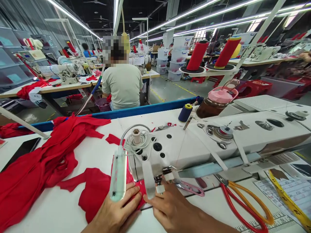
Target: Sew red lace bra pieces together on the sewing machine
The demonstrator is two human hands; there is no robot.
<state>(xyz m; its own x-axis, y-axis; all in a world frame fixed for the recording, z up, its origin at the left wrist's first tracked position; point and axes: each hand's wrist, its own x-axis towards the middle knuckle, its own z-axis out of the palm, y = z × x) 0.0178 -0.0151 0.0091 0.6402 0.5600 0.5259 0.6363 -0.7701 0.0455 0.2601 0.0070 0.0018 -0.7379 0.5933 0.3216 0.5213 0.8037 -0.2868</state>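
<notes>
A piece of red fabric (pixel 94 189) lies on the white table and runs under the head of a white sewing machine (pixel 194 149). My left hand (pixel 120 207) rests flat on this fabric, fingers stretched out, left of the needle area. On the other side my right hand (pixel 170 204) is close under the presser foot, its fingers curled and a fingertip at the fabric's edge. Part of that hand is hidden behind the machine head. A clear lamp strip (pixel 118 176) hangs just above my left hand.
More red fabric (pixel 48 161) is heaped at left. Red-and-orange-handled scissors (pixel 243 204), pink-handled snips (pixel 191 187) and a yellow tape measure (pixel 289 200) lie at right. Behind the machine stand a navy thread cone (pixel 185 112) and a pink-lidded jug (pixel 216 102). A person (pixel 122 84) sits ahead.
</notes>
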